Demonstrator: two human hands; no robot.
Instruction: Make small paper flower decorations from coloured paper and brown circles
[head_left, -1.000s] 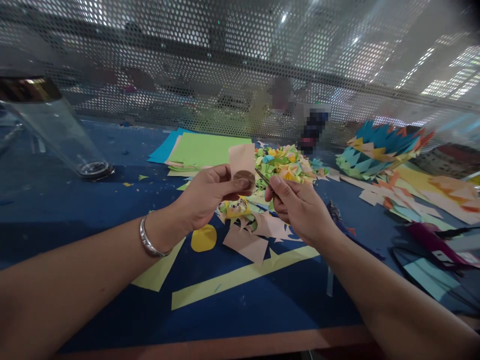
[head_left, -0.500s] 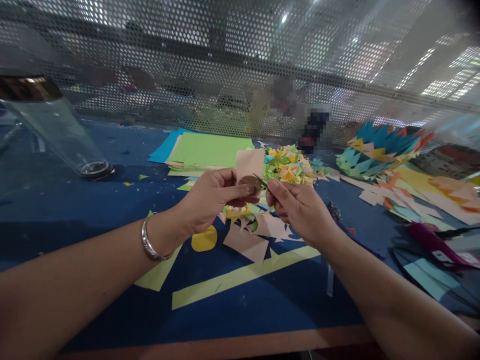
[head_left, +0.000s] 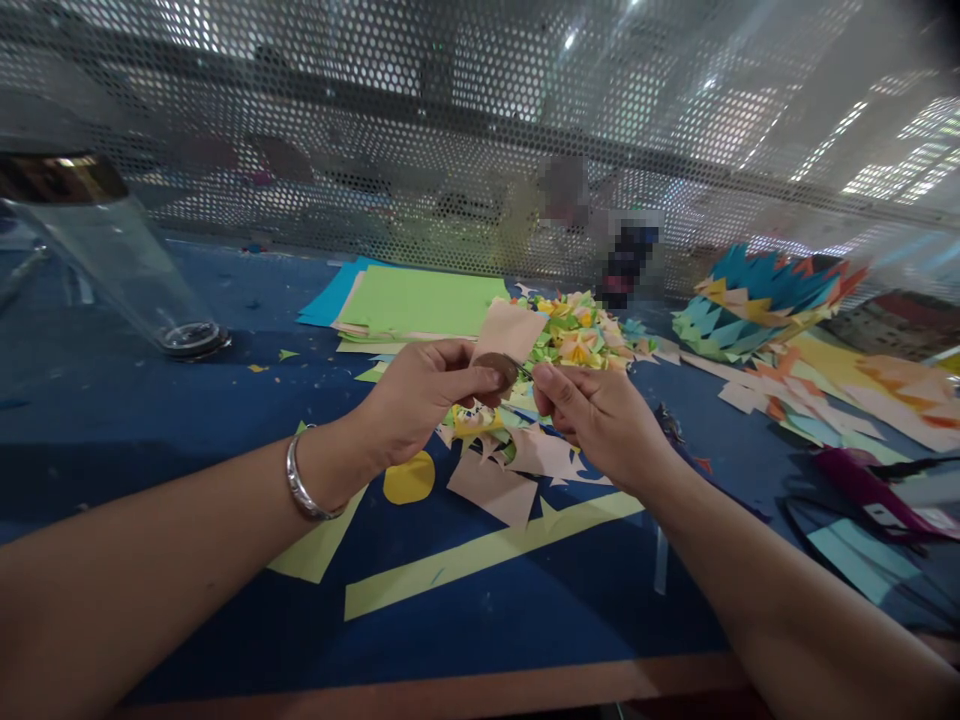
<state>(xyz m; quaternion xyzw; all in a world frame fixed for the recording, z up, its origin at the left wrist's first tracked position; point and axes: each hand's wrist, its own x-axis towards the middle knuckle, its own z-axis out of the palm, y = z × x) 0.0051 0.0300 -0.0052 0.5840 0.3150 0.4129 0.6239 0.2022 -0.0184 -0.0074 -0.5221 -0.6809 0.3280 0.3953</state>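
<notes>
My left hand [head_left: 431,400], with a silver bangle at its wrist, pinches a small peach paper piece [head_left: 514,325]. A round brown disc [head_left: 501,364] lies against the paper under the thumb. Closed around a small pair of dark scissors [head_left: 524,370] is my right hand [head_left: 592,410]; the blades point left and meet the paper beside the disc. The scissors' handles are hidden in the fingers. Below the hands lie peach offcuts [head_left: 491,487], a yellow rounded paper piece [head_left: 409,477] and a long pale yellow strip [head_left: 480,555].
Behind the hands are a stack of coloured sheets [head_left: 427,300] and a heap of folded paper scraps [head_left: 585,330]. A glass bottle [head_left: 142,260] stands left. To the right are a spiky paper ring [head_left: 757,310] and a purple object [head_left: 862,490]. Perforated metal panelling [head_left: 337,130] rises behind.
The peach paper has turned clockwise, its top leaning further right. The scissors' blades have swung to point more level to the left. Both hands stay nearly in place.
</notes>
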